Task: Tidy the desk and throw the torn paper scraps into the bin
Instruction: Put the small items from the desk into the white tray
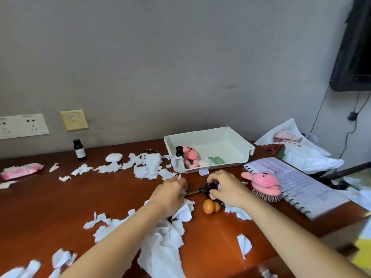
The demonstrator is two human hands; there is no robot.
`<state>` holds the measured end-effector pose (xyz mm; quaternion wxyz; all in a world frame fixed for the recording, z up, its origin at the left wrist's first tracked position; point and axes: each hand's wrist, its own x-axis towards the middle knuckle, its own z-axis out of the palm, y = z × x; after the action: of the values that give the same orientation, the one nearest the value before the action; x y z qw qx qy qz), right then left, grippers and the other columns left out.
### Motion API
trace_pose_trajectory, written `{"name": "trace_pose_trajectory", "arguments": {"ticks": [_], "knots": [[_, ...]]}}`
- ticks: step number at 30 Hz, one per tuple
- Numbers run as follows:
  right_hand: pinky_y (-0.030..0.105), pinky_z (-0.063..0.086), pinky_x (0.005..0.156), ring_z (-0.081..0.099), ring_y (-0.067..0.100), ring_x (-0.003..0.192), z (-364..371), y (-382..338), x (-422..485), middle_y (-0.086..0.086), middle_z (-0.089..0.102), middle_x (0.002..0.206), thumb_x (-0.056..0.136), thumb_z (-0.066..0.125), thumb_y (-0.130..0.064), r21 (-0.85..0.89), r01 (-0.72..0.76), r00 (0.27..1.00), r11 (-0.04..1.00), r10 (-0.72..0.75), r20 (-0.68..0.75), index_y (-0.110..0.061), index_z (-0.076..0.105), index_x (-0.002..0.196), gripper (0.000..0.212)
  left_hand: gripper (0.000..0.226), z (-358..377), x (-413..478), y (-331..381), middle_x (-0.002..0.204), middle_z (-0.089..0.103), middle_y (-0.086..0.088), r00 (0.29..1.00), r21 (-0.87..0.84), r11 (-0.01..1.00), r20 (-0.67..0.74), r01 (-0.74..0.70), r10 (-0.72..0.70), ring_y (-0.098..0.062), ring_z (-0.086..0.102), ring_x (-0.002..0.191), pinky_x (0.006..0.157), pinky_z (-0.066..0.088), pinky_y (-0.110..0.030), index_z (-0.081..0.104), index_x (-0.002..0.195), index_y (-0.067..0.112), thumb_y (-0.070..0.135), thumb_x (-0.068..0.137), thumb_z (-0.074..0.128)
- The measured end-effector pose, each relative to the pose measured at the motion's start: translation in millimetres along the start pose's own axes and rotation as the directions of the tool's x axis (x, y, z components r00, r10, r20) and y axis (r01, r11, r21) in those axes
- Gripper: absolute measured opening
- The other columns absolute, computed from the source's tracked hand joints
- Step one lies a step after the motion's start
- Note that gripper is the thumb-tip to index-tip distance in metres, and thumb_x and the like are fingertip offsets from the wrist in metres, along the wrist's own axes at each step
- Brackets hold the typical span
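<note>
- Your left hand (pixel 170 194) lies low over the desk (pixel 50 207), its fingers curled round white scraps (pixel 148 167). Bits poke out past your fingertips and under your palm.
- Your right hand (pixel 226 189) is just beside it, with thumb and fingers pinching a black bunch of keys (pixel 205 190). The key blade points toward your left hand.
- An orange gourd (pixel 209 206) lies on the desk just on your side of the keys, near your right wrist.
- More scraps are scattered over the desk. There is a thick heap behind your left hand beside the tray (pixel 230 135), a pile under your left forearm, and loose bits toward the left and near edges.
- The tray sits behind your hands and holds a pink plush (pixel 190 155) and a dark bottle (pixel 179 151).
- A pink brush (pixel 265 182) rests on the notebook (pixel 305 187), to the right of your right hand.
</note>
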<state>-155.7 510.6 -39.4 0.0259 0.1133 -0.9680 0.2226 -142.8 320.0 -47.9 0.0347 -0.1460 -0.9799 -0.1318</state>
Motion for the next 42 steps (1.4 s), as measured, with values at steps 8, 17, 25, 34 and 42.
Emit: {"name": "trace_pose_trajectory", "arguments": {"ticks": [8,17,25,34,42], "knots": [[0.040,0.047,0.094,0.055,0.021,0.113,-24,1,-16,0.000,0.057,0.126,0.087,0.058,-0.019,-0.090,0.015,0.998,0.996,-0.021,-0.064,-0.025,0.060,0.117,0.030,0.040,-13,-9,3,0.146,0.035,0.000,0.993,0.038,0.999,-0.120,-0.011,0.016,-0.023,0.035,0.134,0.112,0.029,-0.039,0.043,0.135,0.024,0.022,0.095,0.047],[0.042,0.038,0.098,0.040,0.028,0.126,-67,36,-35,0.005,0.044,0.138,0.092,0.052,-0.031,-0.329,-0.180,0.976,0.927,0.127,-0.176,-0.024,0.052,0.129,0.038,0.028,-17,13,53,0.121,0.062,-0.012,0.988,-0.007,0.988,0.005,-0.152,0.152,-0.034,0.056,0.109,0.086,0.046,-0.037,0.055,0.120,0.016,0.024,0.097,0.042],[0.039,0.043,0.100,0.043,0.030,0.130,-65,59,-40,0.009,0.041,0.144,0.087,0.059,-0.035,-0.220,-0.246,0.966,0.944,0.258,0.027,-0.026,0.028,0.145,0.067,0.036,-2,32,79,0.131,0.056,-0.011,0.998,0.031,0.999,0.039,-0.045,0.044,-0.033,0.055,0.116,0.087,0.046,-0.035,0.051,0.131,0.020,0.016,0.096,0.043],[0.030,0.043,0.067,0.057,0.023,0.096,-71,62,-45,0.004,0.059,0.107,0.078,0.066,-0.026,-0.069,-0.225,0.974,0.972,0.223,-0.042,-0.020,0.055,0.105,0.030,0.015,-11,34,70,0.112,0.061,-0.011,0.995,0.140,0.986,-0.017,-0.093,0.096,-0.034,0.059,0.100,0.072,0.043,-0.033,0.058,0.103,0.014,0.015,0.094,0.045],[0.030,0.042,0.059,0.056,0.019,0.078,-91,52,-34,0.003,0.059,0.091,0.071,0.073,-0.024,0.178,-0.121,0.970,0.977,0.154,-0.186,-0.019,0.057,0.088,0.024,0.011,-60,36,57,0.103,0.065,-0.007,0.979,0.017,0.987,-0.131,-0.158,0.158,-0.029,0.062,0.091,0.079,0.055,-0.040,0.061,0.095,0.015,0.015,0.092,0.051]]}}
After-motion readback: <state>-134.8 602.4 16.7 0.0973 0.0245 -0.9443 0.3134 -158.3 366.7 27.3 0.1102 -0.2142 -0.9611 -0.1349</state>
